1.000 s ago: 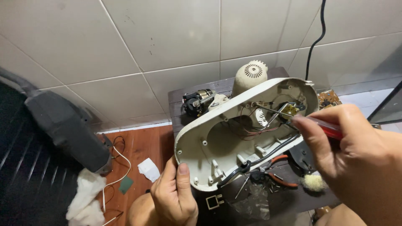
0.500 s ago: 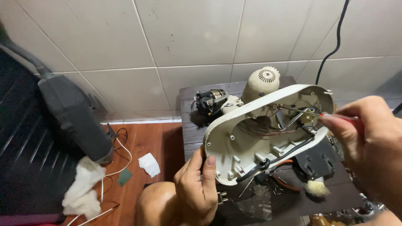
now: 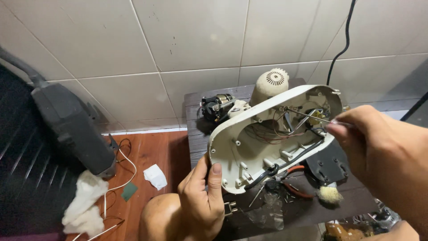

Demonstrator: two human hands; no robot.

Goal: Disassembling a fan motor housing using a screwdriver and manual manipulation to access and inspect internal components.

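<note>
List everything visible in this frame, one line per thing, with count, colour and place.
housing shell: 1, cream, tilted over the table
screwdriver: 1, thin metal shaft, inside shell
motor: 1, dark, table's back edge
vented cap: 1, cream, behind shell
pliers: 1, red-handled, under shell
brush: 1, pale bristles, table front
table: 1, dark wood
rags: white, floor left
left hand: grips shell's lower edge
right hand: holds screwdriver

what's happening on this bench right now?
A person has an opened cream plastic appliance housing tilted up over a small dark table. The left hand holds its lower rim; the right hand pokes a thin screwdriver in among the wires at the far end. A loose motor, pliers and a brush lie around it.
</note>
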